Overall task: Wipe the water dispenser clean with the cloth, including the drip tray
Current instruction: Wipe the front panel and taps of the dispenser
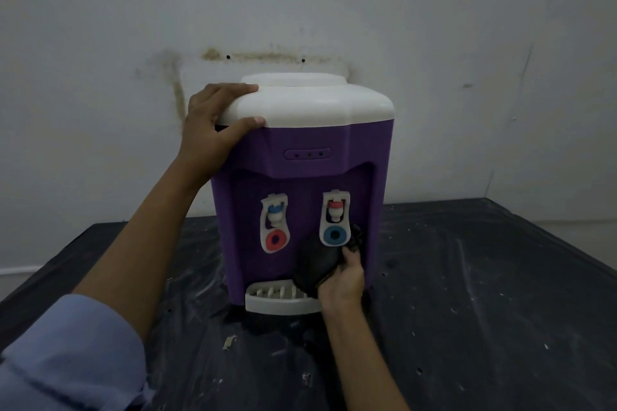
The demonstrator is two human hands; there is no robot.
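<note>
We face a pale, stained wall (434, 27), and in front of it a dark table (467, 294) whose top is scuffed and flecked with white marks. On this table, close to the wall, stands the water dispenser (300, 147): a purple body under a white top (310, 103), upright, with its front turned toward us. In the recess of the front we see two white taps, the left tap (274, 223) with a red ring below and the right tap (335, 220) with a blue ring. The left hand (217, 123) grips the near left corner of the white top, fingers over the top and thumb curled along its lower edge; its light blue sleeve (66, 354) fills the lower left corner. The right hand (344, 280) clutches a dark cloth (315, 264), bunched, and presses it against the purple recess just below the right tap. The cloth's lower end reaches the right part of the pale drip tray (277, 302), which juts out at the foot of the dispenser.
</note>
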